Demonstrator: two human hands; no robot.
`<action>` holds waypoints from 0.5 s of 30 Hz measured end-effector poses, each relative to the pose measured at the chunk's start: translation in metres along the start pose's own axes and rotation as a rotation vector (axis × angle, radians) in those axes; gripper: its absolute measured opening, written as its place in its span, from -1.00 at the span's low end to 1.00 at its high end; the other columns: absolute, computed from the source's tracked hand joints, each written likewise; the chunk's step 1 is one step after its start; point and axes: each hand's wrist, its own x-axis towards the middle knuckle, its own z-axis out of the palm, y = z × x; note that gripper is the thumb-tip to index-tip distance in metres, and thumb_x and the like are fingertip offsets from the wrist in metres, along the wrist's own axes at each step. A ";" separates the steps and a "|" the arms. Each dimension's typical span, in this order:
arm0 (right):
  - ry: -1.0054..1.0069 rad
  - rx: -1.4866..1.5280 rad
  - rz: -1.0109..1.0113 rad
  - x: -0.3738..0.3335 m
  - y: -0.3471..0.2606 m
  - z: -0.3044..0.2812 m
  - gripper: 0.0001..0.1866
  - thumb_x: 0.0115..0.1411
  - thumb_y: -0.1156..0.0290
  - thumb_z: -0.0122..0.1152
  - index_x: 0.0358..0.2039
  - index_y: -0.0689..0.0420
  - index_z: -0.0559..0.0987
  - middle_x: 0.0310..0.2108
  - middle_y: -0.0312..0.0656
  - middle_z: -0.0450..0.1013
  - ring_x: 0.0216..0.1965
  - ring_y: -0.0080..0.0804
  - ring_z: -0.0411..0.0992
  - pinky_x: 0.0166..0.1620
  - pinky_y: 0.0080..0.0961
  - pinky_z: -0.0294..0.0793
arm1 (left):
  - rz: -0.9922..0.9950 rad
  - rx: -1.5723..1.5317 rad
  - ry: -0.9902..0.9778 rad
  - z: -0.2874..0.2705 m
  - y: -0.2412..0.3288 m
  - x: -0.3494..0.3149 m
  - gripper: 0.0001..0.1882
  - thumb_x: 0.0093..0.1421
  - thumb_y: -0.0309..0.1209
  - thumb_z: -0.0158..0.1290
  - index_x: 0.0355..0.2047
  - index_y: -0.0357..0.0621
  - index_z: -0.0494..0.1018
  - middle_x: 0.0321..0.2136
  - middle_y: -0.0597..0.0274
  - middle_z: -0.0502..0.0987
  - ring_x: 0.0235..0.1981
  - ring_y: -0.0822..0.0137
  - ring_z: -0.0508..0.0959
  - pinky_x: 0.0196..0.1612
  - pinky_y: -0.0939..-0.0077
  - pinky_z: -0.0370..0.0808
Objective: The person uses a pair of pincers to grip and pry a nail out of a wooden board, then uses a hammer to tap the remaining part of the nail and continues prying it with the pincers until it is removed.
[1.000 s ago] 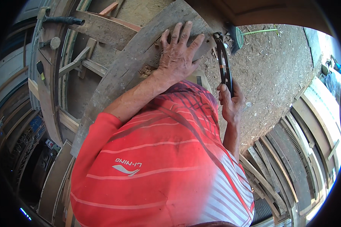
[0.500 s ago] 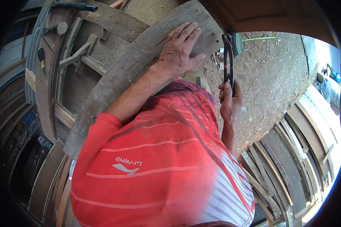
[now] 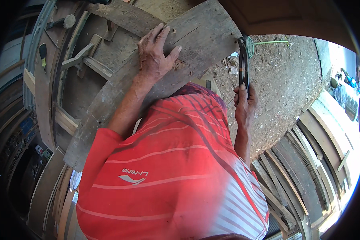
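Note:
A wide, weathered grey plank (image 3: 206, 38) lies slantwise in front of me, running from the lower left to the upper right. My left hand (image 3: 154, 58) rests on its top face near the far edge, fingers stretched and thumb spread, holding nothing. Close to the thumb the wood has a rough, splintered patch (image 3: 180, 65). Off the plank's right end, my right hand (image 3: 244, 102) is closed around the handles of dark metal pincers (image 3: 243, 66). Their head points away from me, beside the plank's right corner, and I cannot tell whether it touches the wood.
At left stands a wooden frame (image 3: 48, 92) with a mallet (image 3: 66, 22) and a black-and-yellow-handled tool (image 3: 43, 56) on it. Boards (image 3: 296, 172) are stacked at lower right. A green rake-like head (image 3: 250, 47) lies on the littered dirt ground (image 3: 284, 88). A brown panel (image 3: 284, 16) overhangs the top right.
My left hand has slid left along the plank, away from its right end. The plank's right end and the pincers appear slightly farther right and lower in the view.

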 end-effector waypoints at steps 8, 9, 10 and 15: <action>0.074 0.014 -0.025 -0.013 0.003 0.015 -0.69 0.48 0.21 0.09 -0.10 0.24 0.55 -0.46 -0.34 0.47 -0.56 -0.70 0.31 -0.49 -0.63 0.32 | 0.063 -0.012 0.044 0.010 -0.002 0.002 -0.32 0.11 -0.15 0.32 0.21 -0.13 0.44 0.25 -0.02 0.39 0.30 -0.05 0.35 0.31 -0.08 0.18; 0.115 0.063 -0.050 -0.014 0.001 0.016 -0.71 0.48 0.23 0.09 -0.16 0.24 0.54 -0.48 -0.34 0.47 -0.58 -0.71 0.31 -0.50 -0.63 0.32 | 0.107 0.023 0.049 0.010 0.004 0.004 -0.32 0.10 -0.15 0.33 0.21 -0.11 0.45 0.26 -0.03 0.37 0.32 -0.07 0.31 0.31 -0.11 0.18; 0.108 0.059 -0.048 -0.015 0.004 0.013 -0.73 0.48 0.24 0.09 -0.12 0.22 0.54 -0.45 -0.34 0.48 -0.57 -0.72 0.32 -0.51 -0.66 0.31 | 0.148 0.061 0.053 0.011 0.010 0.004 -0.32 0.09 -0.15 0.33 0.21 -0.08 0.45 0.28 -0.03 0.35 0.34 -0.09 0.27 0.31 -0.14 0.17; 0.153 0.090 0.012 -0.020 0.005 0.011 -0.70 0.47 0.23 0.12 -0.08 0.25 0.55 -0.47 -0.35 0.47 -0.57 -0.72 0.31 -0.50 -0.64 0.31 | 0.301 -0.048 -0.169 0.030 0.063 0.016 -0.36 0.12 -0.15 0.32 0.23 0.11 0.48 0.36 0.00 0.24 0.42 -0.15 0.10 0.38 -0.17 0.07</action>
